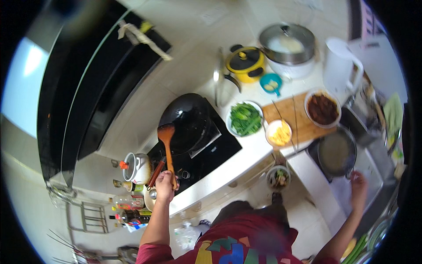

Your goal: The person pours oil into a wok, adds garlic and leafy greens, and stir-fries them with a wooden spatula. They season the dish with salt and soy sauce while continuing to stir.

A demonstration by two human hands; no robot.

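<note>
My left hand [166,186] is closed around the handle of a wooden spatula [166,133], whose blade is at the near left rim of a black wok [184,122] on the black cooktop. A dark red-brown handle of another utensil lies just beside this hand. At the right, my right hand [357,184] is at the edge of a dark round pan [337,151] that holds cloudy liquid and sits over the sink. Whether its fingers grip the pan or a tap part there cannot be told. A bowl of green leaves [245,118] stands on the counter between the wok and the cutting board.
A wooden cutting board [296,105] bears chopsticks, a bowl of yellow food [279,132] and a bowl of dark red food [322,108]. Behind stand a yellow pot [244,67], a steamer and a white kettle [339,66]. A white pot [141,168] and bottles stand left; the range hood [99,82] overhangs.
</note>
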